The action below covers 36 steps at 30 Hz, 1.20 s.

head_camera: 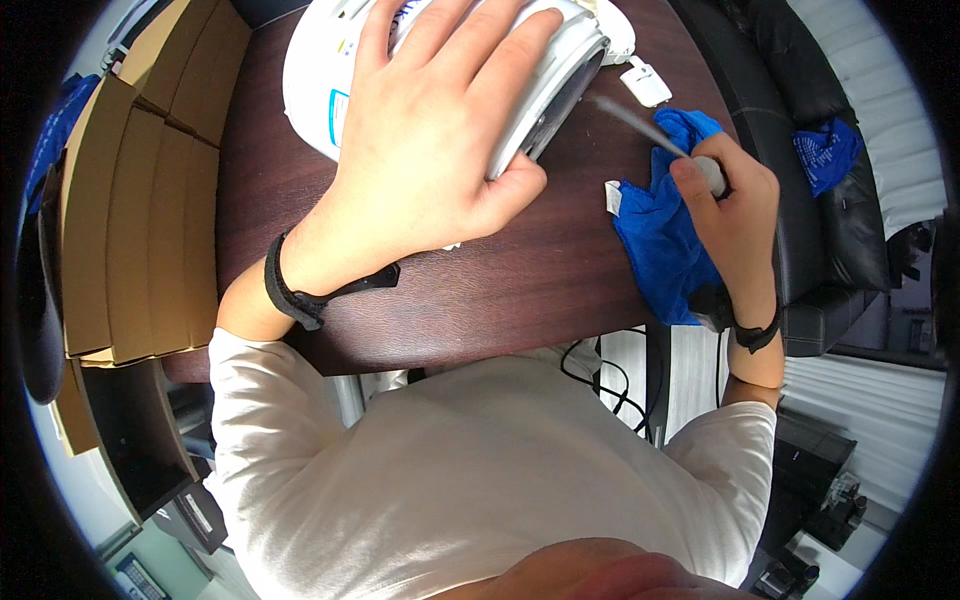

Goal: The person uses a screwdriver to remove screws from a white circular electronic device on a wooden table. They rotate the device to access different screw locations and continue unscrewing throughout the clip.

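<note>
My left hand (427, 127) lies across a rounded white plastic appliance (311, 82), fingers spread over its side and thumb at the rim. The appliance is tipped so that a dark round face (566, 97) points right; its top runs out of view. In my right hand (735, 202) is a screwdriver (649, 131) with a pale handle. Its blurred shaft points up and left towards the appliance, its tip apart from it. Under the right hand spreads a blue cloth (660, 240) with a white tag. A small white plastic part (645, 81) sits beside the appliance.
Cardboard boxes (135, 232) line the left side of the dark wood-grain table (480, 300). A black leather sofa (795, 150) runs along the right, with a blue bag (829, 154) on it. Black cables (619, 382) hang below the table's front edge.
</note>
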Tool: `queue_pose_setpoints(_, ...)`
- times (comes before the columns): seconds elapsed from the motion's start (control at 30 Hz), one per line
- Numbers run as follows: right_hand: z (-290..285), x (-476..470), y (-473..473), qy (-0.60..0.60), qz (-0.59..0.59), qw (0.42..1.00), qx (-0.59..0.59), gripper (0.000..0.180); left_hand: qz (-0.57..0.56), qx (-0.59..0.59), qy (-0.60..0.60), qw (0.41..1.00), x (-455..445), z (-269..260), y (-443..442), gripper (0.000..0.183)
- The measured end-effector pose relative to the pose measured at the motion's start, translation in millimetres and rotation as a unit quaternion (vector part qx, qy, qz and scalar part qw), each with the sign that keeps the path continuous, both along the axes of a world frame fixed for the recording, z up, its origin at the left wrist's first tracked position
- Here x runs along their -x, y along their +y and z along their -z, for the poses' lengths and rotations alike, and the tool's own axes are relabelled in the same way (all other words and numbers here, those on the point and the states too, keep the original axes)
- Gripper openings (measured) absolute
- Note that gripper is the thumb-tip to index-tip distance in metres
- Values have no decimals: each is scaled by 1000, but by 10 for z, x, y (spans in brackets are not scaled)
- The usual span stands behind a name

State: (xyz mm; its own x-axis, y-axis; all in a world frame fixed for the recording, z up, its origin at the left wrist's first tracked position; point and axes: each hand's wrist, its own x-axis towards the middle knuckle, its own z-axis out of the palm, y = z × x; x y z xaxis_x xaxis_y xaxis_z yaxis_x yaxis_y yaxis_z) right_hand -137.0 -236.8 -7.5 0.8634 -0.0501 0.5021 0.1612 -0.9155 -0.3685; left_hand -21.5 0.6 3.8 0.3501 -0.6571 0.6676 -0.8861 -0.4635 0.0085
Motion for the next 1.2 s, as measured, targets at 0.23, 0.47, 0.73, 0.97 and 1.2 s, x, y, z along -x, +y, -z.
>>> queue_pose_setpoints(0.23,95,-181,406,-20,-108,974,-197,20,5,-3,-1,1000,-11,6,-15,75)
queue_pose_setpoints(0.47,96,-449,742,-87,-121,973,-174,17,-4,-3,-4,1000,15,-9,-20,72)
queue_pose_setpoints(0.73,100,-435,784,-96,-117,977,-150,17,10,-12,-16,1000,-8,-19,-10,71)
queue_pose_setpoints(0.97,131,-445,800,-97,-113,974,-171,18,22,22,-110,993,-221,200,-19,71)
queue_pose_setpoints(1.2,103,-442,828,-56,-97,971,-212,17,26,32,-90,995,-133,124,-50,71)
